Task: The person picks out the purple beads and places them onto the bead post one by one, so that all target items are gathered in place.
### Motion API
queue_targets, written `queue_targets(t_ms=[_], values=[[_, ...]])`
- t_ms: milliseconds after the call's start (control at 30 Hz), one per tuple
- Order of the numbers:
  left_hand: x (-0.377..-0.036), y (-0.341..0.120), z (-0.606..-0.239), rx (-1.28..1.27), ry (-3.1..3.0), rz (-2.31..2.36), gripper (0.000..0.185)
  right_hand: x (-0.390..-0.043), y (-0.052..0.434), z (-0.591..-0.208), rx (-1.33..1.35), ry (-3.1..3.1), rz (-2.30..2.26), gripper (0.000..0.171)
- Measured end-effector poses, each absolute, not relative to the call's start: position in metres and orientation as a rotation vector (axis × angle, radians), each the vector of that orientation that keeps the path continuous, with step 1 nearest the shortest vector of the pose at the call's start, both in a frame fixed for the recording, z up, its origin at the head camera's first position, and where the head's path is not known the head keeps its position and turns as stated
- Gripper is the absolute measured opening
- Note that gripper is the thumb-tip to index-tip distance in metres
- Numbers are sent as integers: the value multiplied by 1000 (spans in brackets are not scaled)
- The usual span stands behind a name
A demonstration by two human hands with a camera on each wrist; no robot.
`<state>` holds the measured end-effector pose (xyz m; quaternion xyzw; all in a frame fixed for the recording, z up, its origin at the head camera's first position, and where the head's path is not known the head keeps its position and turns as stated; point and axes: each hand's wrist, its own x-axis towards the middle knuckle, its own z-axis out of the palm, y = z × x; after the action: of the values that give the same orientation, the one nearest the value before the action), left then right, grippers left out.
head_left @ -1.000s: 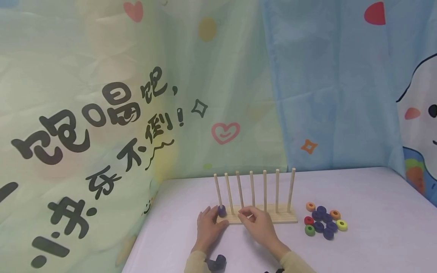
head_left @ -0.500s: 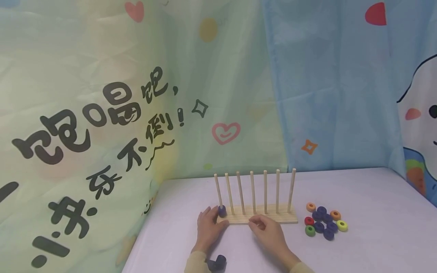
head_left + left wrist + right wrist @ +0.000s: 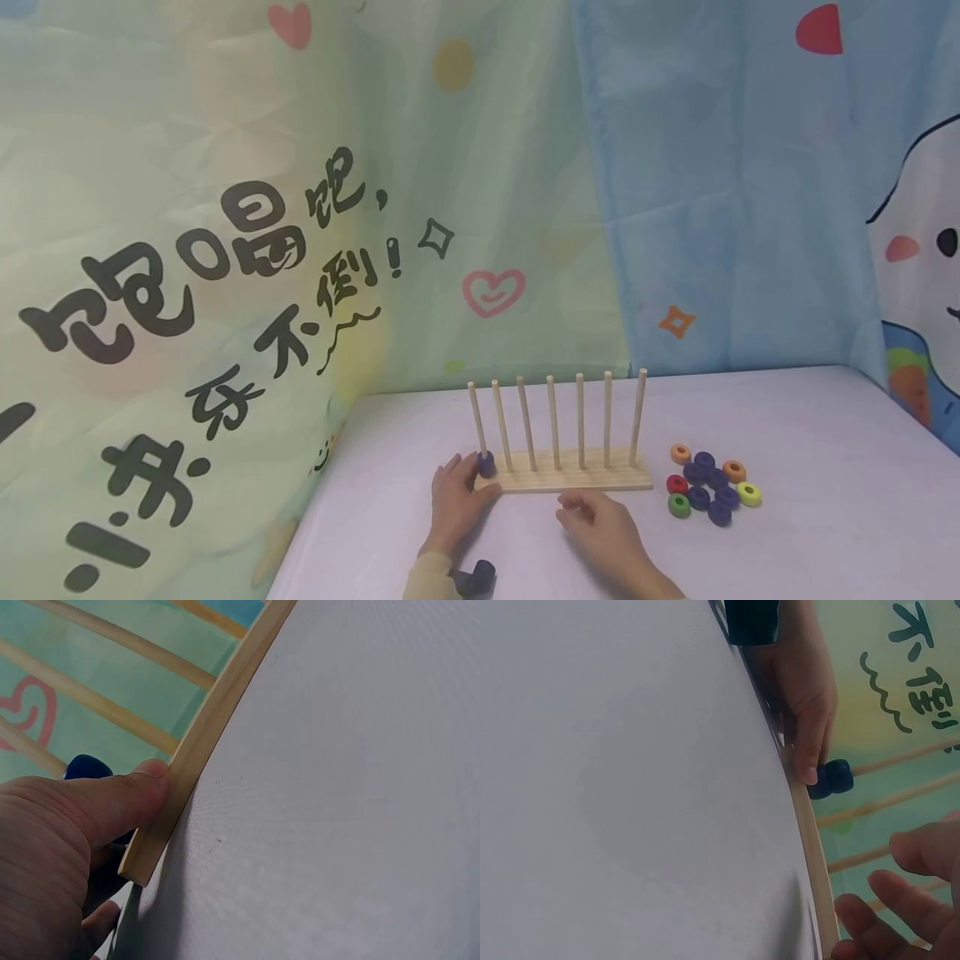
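A wooden peg stand [image 3: 566, 479] with several upright pegs stands on the table. My left hand [image 3: 456, 500] holds its left end, thumb on the front edge and fingers around the far side. Two dark blue beads [image 3: 832, 778] sit stacked at the bottom of the leftmost peg, close to that hand; the other pegs are bare. In front of the base, right of its middle, my right hand [image 3: 603, 525] hovers with loosely bent fingers. Nothing shows between its thumb and fingertips in the right wrist view.
Loose beads lie grouped right of the stand: several dark blue beads [image 3: 720, 512], two orange, one red bead [image 3: 677, 484], one green bead [image 3: 678, 505] and one yellow bead [image 3: 749, 493]. A dark wrist camera [image 3: 476, 577] sits at my left wrist. A printed curtain [image 3: 525, 208] hangs behind the table.
My right hand has drawn back from the pegs, toward me and to the right, and is now in front of the base. My left hand and the beads have stayed put.
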<state>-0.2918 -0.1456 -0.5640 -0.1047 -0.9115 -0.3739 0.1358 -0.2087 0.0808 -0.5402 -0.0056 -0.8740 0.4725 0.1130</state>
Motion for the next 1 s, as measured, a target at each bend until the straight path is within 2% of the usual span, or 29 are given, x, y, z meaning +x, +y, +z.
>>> queue_targets(t_ms=[600, 1000], values=[[-292, -145, -568, -289, -2640, -1082, 48, -192, 109, -539, -149, -2596, 1405, 17], [-291, -145, -562, -290, -2658, -1070, 50, -184, 124, -539, -76, -2725, 1246, 20]])
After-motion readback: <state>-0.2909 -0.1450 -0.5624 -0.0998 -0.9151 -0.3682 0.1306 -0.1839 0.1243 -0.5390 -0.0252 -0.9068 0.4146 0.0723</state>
